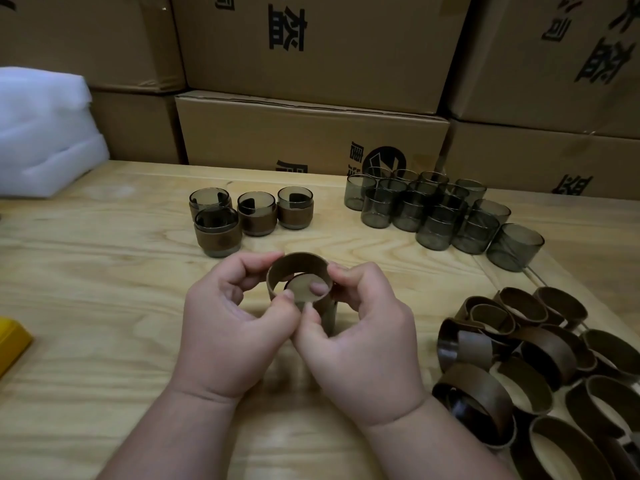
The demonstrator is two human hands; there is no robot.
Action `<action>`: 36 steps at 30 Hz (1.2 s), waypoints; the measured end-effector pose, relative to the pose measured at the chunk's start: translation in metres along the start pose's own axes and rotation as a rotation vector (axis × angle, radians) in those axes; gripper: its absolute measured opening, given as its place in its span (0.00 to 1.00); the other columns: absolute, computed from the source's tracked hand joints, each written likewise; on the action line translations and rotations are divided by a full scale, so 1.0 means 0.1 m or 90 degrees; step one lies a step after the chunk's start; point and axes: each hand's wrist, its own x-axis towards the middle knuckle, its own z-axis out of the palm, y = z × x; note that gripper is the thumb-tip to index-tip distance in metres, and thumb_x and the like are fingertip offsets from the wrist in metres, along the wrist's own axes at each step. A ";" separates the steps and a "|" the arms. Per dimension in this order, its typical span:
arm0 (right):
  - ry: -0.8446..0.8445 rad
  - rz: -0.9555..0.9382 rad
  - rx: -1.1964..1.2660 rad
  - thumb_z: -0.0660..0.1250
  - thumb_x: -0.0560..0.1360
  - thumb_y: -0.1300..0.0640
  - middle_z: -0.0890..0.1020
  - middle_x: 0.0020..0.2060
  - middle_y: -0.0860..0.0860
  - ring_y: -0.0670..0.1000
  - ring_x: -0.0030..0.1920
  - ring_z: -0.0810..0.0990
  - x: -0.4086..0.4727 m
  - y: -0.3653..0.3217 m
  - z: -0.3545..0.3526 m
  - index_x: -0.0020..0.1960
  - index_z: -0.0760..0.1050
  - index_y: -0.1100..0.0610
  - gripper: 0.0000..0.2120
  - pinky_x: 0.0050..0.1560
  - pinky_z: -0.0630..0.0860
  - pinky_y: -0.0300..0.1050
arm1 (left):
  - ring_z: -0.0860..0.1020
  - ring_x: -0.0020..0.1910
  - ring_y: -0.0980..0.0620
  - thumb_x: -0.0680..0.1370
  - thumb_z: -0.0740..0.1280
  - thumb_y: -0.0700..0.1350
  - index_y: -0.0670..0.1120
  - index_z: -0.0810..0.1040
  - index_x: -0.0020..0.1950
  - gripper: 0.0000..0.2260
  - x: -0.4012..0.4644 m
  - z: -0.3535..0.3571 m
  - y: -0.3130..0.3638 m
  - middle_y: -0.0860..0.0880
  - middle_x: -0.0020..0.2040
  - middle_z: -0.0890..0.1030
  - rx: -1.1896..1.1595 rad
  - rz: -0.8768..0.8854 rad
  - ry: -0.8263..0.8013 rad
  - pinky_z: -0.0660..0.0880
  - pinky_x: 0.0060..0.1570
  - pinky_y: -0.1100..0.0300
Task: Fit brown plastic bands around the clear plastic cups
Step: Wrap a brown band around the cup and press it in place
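1. Both hands, left (228, 323) and right (360, 327), pinch one band (298, 268), each grip narrow on its rim, above the desk (104, 271).
2. The cup (317, 308) sits under it; keep the band level and press evenly.

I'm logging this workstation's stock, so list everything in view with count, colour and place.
banded cups: four, smoky clear with brown bands, table centre-back.
bare cups: a cluster, too overlapped to count, smoky clear, back right.
loose bands: a pile, brown, right edge.
held band: one, brown, above table centre, in both hands.
held cup: one, clear, under the held band.
cardboard boxes: stacked, tan, behind the table.
foam sheets: white, back left.
yellow object: one, left edge, cut off.
table: light wood.
left hand: pinches the band.
right hand: pinches the band.
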 end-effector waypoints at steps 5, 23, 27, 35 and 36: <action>0.013 0.004 -0.056 0.73 0.67 0.54 0.86 0.55 0.44 0.43 0.57 0.83 0.02 0.00 0.01 0.56 0.80 0.55 0.18 0.57 0.79 0.38 | 0.83 0.50 0.64 0.65 0.70 0.39 0.53 0.82 0.51 0.17 0.01 0.02 -0.04 0.63 0.47 0.87 0.009 -0.005 -0.001 0.76 0.50 0.72; -0.053 0.224 0.022 0.67 0.64 0.44 0.86 0.46 0.37 0.38 0.48 0.84 0.07 0.15 0.02 0.52 0.77 0.43 0.16 0.47 0.79 0.34 | 0.85 0.49 0.62 0.68 0.72 0.36 0.51 0.84 0.56 0.18 0.08 0.01 -0.16 0.57 0.47 0.88 -0.003 -0.160 -0.087 0.77 0.44 0.73; -0.053 0.289 0.037 0.70 0.75 0.53 0.84 0.34 0.41 0.40 0.34 0.81 0.13 0.20 -0.04 0.42 0.80 0.48 0.03 0.33 0.72 0.31 | 0.84 0.46 0.67 0.75 0.67 0.33 0.52 0.85 0.57 0.17 0.08 0.02 -0.15 0.61 0.44 0.87 0.064 -0.188 -0.106 0.74 0.41 0.77; -0.199 0.271 0.000 0.66 0.69 0.32 0.84 0.45 0.35 0.35 0.45 0.82 0.07 0.17 0.01 0.52 0.78 0.44 0.19 0.43 0.76 0.31 | 0.76 0.60 0.71 0.83 0.62 0.42 0.56 0.81 0.68 0.17 0.10 0.02 -0.18 0.64 0.59 0.82 0.128 -0.177 -0.072 0.70 0.59 0.75; -0.225 0.266 -0.014 0.66 0.68 0.33 0.84 0.47 0.35 0.35 0.49 0.82 0.06 0.18 0.02 0.56 0.77 0.43 0.22 0.49 0.78 0.34 | 0.78 0.61 0.68 0.83 0.63 0.43 0.57 0.81 0.67 0.16 0.11 0.01 -0.19 0.62 0.59 0.83 0.106 -0.184 -0.058 0.71 0.62 0.69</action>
